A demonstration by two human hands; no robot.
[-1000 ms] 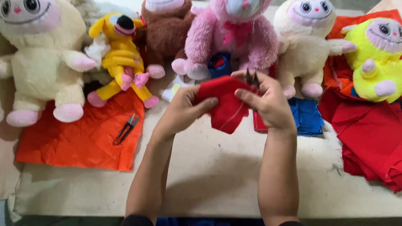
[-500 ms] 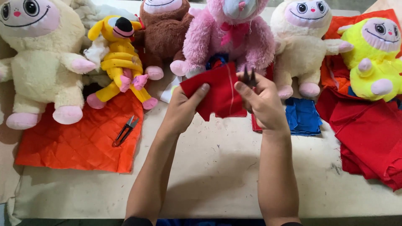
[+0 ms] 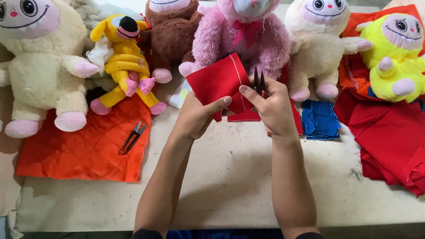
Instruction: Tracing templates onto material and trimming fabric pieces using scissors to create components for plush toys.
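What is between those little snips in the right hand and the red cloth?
Nothing visible. The right hand holds the snips right at the edge of the red cloth, which the left hand pinches from below. The tips point up beside its stitched edge.

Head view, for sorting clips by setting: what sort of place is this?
Likely a soft-toy sewing workbench: plush toys lined up, the left hand holding red fabric, the right hand holding thread snips.

This looks like a toy-sewing workshop — a scuffed worktable (image 3: 230, 177). Plush toys (image 3: 239, 40) line it — cloth pieces (image 3: 389, 137) and thread snips (image 3: 132, 138) lie about.
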